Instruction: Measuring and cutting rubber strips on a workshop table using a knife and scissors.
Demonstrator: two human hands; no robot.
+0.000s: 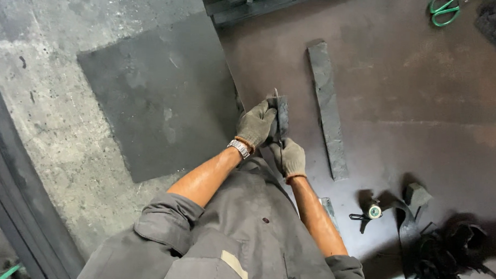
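While the head cam looks straight down, the far-left edge shows a dark metal frame (15,203) running diagonally, w/ rough grey concrete floor (46,94) beside it. Next over, a big dark sheet (156,98) lies flat on the concrete, its right edge meeting the rusty-brown steel plate (425,107) that fills the rest of the view.

Centre: left hand (255,125), grey work glove, wristwatch (239,148) at the wrist, fingers wrapped round the upper part of a small dark metal piece (282,113), which stands right at the sheet/plate border, just ahead of the person's chest. Right hand (289,156), also gloved, sits just below and touching the left, fingers curled shut round a thin blade-like tool (277,124) that runs up alongside the piece; can't tell exactly what the tool is. Both forearms bare, grey jacket sleeves pushed up.

Right of the hands, near but apart, a long grey flat bar (328,109) lies on the plate, slightly tilted. Further right & lower: a small clamp-like tool w/ a round pale cap (373,211), a small grey block (416,194), then a black tangle of straps or gear (447,256) at bottom right. Top right corner: green-handled item (444,10), partly cut off.
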